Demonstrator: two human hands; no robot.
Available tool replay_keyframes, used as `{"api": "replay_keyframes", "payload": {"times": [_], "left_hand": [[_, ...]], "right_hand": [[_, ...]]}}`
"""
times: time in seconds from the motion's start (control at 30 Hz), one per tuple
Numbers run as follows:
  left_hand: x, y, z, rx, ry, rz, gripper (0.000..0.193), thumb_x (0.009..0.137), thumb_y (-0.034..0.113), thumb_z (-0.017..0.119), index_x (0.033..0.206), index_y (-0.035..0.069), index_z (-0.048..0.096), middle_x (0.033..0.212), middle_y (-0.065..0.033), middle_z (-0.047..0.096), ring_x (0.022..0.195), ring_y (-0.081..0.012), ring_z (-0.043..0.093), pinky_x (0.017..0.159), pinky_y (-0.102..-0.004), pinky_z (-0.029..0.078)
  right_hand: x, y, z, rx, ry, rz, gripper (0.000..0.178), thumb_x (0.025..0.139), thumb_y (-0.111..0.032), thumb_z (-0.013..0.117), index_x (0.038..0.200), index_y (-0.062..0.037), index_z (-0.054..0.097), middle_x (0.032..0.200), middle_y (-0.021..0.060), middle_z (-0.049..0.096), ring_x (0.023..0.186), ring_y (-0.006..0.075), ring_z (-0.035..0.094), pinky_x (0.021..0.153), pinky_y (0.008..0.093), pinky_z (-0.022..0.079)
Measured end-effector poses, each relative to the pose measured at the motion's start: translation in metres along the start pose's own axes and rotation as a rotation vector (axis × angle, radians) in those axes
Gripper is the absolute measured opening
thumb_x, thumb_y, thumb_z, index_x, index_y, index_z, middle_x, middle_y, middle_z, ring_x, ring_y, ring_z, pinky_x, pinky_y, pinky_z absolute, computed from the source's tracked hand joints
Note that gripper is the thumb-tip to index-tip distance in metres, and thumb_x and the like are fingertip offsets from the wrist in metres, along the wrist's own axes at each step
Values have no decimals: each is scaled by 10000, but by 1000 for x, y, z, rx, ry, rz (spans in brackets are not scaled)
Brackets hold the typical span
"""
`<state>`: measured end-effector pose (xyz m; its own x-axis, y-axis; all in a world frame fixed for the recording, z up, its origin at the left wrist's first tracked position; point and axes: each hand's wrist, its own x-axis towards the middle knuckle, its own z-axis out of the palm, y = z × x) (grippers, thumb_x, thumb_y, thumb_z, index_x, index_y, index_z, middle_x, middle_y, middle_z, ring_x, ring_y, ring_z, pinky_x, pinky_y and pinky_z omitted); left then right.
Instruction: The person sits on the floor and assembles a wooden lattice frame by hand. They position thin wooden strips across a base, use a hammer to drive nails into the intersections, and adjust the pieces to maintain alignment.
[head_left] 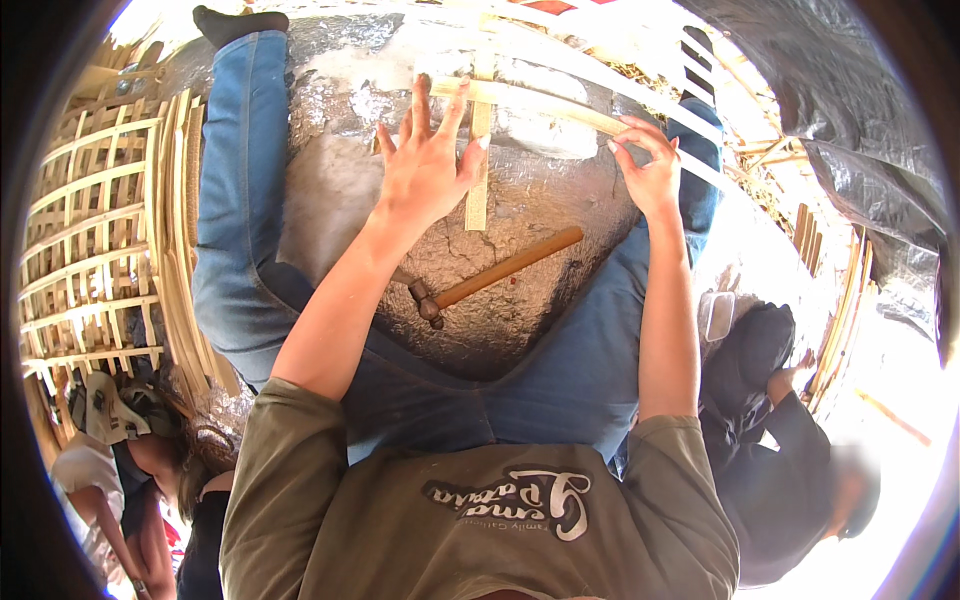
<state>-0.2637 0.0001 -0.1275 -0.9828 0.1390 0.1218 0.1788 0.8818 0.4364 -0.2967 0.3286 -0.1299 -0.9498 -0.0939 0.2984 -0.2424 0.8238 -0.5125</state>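
We are spreading our left hand (424, 165) wide at one end of the pale slat (550, 102), which is crossing a second strip (477, 195), while our right hand (650, 172) is pinching the other. If we're pressing unevenly, it could be skewing.

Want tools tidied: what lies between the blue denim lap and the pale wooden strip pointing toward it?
A brown wooden-handled metal hammer lies there, visible in the head view.

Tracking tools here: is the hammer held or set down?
Set down: the hammer lies on the ground, apart from the left hand and right hand.
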Motion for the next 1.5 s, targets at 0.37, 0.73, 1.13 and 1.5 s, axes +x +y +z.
{"api": "replay_keyframes", "payload": {"times": [0.37,0.73,1.13,1.5], "left_hand": [[-1,-2,1,-4,4,10,705,1014,437,493,1631,298,179,1646,-306,110,1413,-493,393,1116,-774,211],[0,-1,2,25,6,13,701,1027,446,490,1633,292,172,1647,-308,99,1413,-501,394,1096,-782,244],[-2,2,-1,8,40,30,691,1034,472,470,1631,244,208,1610,-358,162,1382,-537,413,1072,-798,254],[1,7,-7,-11,15,11,681,1037,495,446,1629,242,223,1617,-346,158,1388,-541,402,1080,-796,241]], "right_hand": [[-1,0,1,14,13,5,100,830,-137,807,883,-183,737,1187,-39,736,1204,194,650,1160,705,177],[1,-8,-4,18,57,0,97,826,-118,802,884,-167,741,1174,-24,741,1198,208,650,1171,638,236],[26,-89,-7,320,128,-161,139,814,11,744,935,-59,735,1018,81,766,989,213,732,897,324,553],[57,-137,67,440,86,-136,102,832,-61,747,930,-67,717,930,73,762,889,194,745,780,320,582]]}}
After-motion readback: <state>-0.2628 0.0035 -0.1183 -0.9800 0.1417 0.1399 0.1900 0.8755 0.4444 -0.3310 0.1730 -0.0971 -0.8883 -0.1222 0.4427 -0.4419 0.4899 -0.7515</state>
